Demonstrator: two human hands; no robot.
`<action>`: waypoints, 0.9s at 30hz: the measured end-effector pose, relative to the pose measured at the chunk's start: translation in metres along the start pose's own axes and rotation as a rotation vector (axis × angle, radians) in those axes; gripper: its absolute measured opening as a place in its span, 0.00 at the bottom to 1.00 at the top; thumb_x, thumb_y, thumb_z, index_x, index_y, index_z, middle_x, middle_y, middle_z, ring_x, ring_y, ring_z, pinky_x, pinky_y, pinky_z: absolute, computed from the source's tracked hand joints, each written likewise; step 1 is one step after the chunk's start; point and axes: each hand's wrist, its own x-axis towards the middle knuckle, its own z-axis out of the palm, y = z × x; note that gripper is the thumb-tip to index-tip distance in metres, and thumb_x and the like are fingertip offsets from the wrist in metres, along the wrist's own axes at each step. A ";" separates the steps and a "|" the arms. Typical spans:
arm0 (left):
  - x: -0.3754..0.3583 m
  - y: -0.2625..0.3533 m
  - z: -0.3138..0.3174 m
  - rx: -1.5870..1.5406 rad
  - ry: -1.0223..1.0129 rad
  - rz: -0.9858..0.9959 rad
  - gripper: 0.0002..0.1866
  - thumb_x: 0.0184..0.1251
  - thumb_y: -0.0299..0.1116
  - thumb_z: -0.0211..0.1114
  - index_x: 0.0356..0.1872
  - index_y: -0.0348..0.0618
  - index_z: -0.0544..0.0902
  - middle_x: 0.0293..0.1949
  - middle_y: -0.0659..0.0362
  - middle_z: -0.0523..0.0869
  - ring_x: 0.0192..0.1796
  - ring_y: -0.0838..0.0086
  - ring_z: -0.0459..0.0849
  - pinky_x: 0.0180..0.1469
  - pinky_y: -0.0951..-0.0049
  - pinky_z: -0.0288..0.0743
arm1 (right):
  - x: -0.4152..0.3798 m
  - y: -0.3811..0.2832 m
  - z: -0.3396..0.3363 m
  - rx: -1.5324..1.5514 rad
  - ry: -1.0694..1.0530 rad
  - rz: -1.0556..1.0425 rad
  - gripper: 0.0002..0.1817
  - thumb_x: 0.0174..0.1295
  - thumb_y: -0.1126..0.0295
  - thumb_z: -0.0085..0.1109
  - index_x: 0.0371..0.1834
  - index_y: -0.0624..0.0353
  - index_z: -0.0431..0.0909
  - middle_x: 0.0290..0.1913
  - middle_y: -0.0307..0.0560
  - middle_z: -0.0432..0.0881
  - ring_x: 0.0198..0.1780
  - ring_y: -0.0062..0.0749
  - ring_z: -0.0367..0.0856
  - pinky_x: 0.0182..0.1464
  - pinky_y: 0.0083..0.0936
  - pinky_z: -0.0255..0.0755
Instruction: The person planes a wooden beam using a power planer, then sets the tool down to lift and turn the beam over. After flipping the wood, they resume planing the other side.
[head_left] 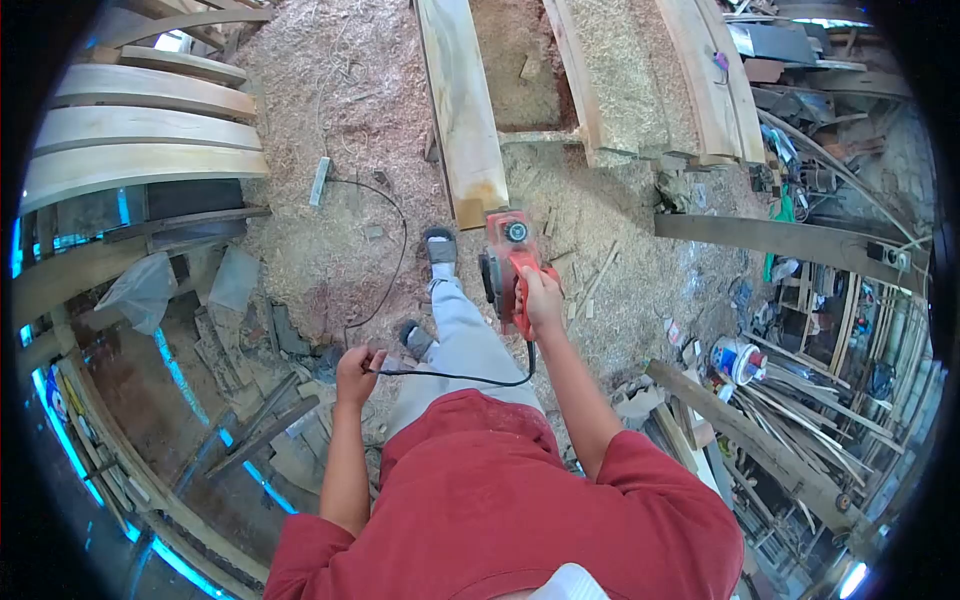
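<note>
My right hand point(543, 300) is wrapped round the handle of a red electric planer point(513, 250), which has a black knob at its front. The planer's front end overlaps the near end of a long pale wooden board point(465, 110), where the wood shows a brown patch. From the planer's rear a black power cord point(460, 377) loops across my legs to the left. My left hand point(358, 375) is closed round that cord, out to the side of my body.
Wood shavings point(330, 90) cover the floor. A white power strip point(320, 181) lies on the left with its cable. Stacked planks point(150, 130) stand at far left, more boards point(640, 80) ahead. On the right are a beam point(780, 236), a white bucket point(737, 360) and scrap wood point(800, 430).
</note>
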 end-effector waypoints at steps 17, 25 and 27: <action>0.000 -0.052 -0.030 0.183 0.226 0.013 0.19 0.75 0.44 0.69 0.32 0.39 0.75 0.40 0.52 0.81 0.58 0.46 0.81 0.78 0.41 0.61 | 0.040 0.041 0.043 -0.021 0.104 -0.069 0.21 0.77 0.56 0.56 0.25 0.55 0.75 0.19 0.34 0.73 0.16 0.18 0.68 0.18 0.21 0.63; 0.029 -0.045 -0.037 0.148 0.270 0.057 0.22 0.74 0.35 0.70 0.26 0.38 0.67 0.25 0.50 0.67 0.31 0.52 0.71 0.58 0.51 0.77 | 0.066 0.047 0.039 -0.216 0.144 -0.187 0.23 0.78 0.53 0.57 0.24 0.54 0.75 0.19 0.33 0.73 0.15 0.17 0.67 0.17 0.20 0.62; 0.037 -0.042 -0.043 0.168 0.222 -0.020 0.21 0.74 0.35 0.71 0.26 0.38 0.68 0.25 0.51 0.68 0.31 0.53 0.71 0.42 0.57 0.73 | 0.070 0.043 0.041 -0.182 0.142 -0.150 0.23 0.78 0.53 0.57 0.24 0.55 0.75 0.18 0.33 0.73 0.15 0.17 0.67 0.17 0.20 0.61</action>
